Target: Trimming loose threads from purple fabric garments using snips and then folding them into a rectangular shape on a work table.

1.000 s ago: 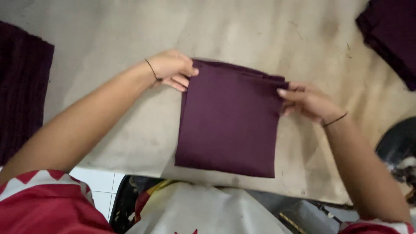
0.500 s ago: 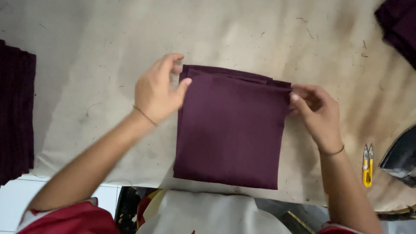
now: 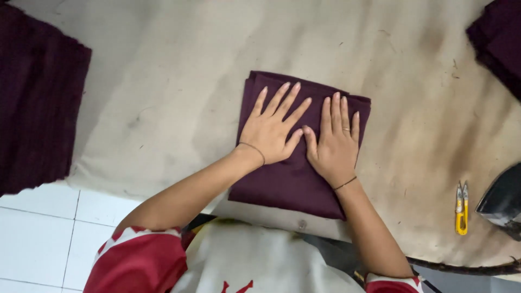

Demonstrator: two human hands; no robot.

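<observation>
One folded maroon cloth (image 3: pixel 293 184) lies on the padded table (image 3: pixel 179 81) near its front edge, with bare padding all around it. Two hands press it: the left hand (image 3: pixel 271 133) and right hand (image 3: pixel 335 142) lie flat side by side, fingers spread, grasping nothing. One yellow thread snips (image 3: pixel 462 209) lies well to the right.

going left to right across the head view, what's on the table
stack of dark maroon cloth → folded maroon cloth with the left hand then the right hand pressed flat on it → yellow thread snips → dark iron at the right edge
</observation>
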